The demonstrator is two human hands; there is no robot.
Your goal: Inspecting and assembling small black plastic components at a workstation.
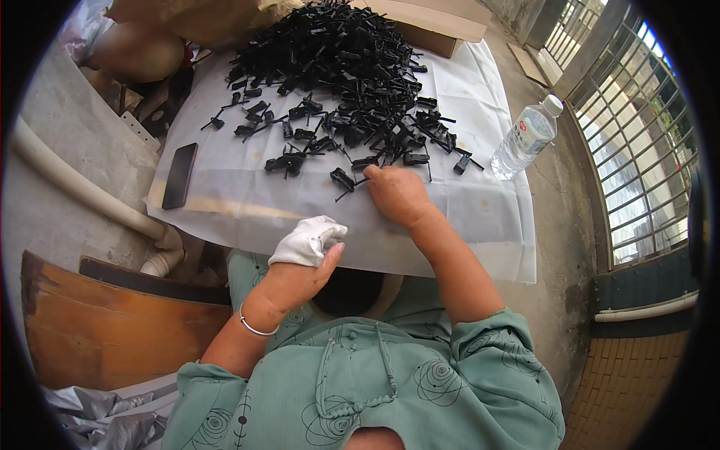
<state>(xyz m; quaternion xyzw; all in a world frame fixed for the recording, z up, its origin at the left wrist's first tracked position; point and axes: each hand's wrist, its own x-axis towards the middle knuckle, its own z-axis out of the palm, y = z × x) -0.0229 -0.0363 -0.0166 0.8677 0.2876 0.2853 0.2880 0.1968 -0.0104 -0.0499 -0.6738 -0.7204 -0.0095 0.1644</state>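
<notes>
My right hand (399, 193) reaches to the near edge of a spread of small black plastic parts. Its thumb and fingers pinch one black plastic part (365, 162) with a thin stem. Just left of those fingertips lies another such part (342, 178). My left hand (306, 244) hovers over the table's front edge, with a white glove over its fingers and the thumb bare. Those gloved fingers bend loosely, the thumb stands a little apart from them, and nothing shows between them. Farther back, the black parts rise into a large heap (330, 52).
A white plastic sheet (247, 225) covers the table. A dark phone (180, 176) lies at its left, and a clear water bottle (527, 139) stands at the right edge. Behind the heap is a cardboard box (431, 37). A barred window (637, 142) is at the right.
</notes>
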